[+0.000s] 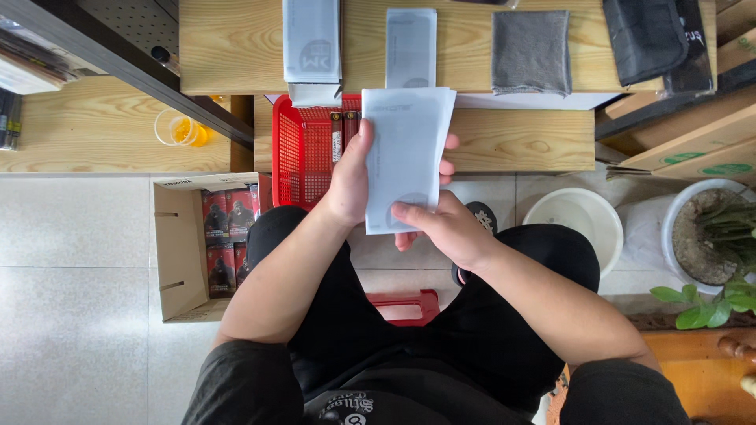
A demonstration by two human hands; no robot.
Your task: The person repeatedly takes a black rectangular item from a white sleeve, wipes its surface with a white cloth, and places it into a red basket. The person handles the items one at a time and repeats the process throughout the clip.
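I hold a stack of pale blue-white flat bags (405, 145) upright in front of me, over my lap. My left hand (351, 177) grips the stack's left edge, thumb on the front. Fingers of my right hand (441, 228) pinch its bottom right corner. Just behind the stack stands a red plastic basket (303, 149) with dark narrow boxes at its far side. On the wooden table (228, 47) beyond lie a white stack of bags (312, 39) and one single flat bag (410, 47).
A grey cloth (531, 51) and black fabric (654, 35) lie on the table's right. An open cardboard box (185, 244) of red packs sits on the floor at left. A plastic cup (177, 127), a white bowl (579, 220) and a potted plant (713, 236) stand around.
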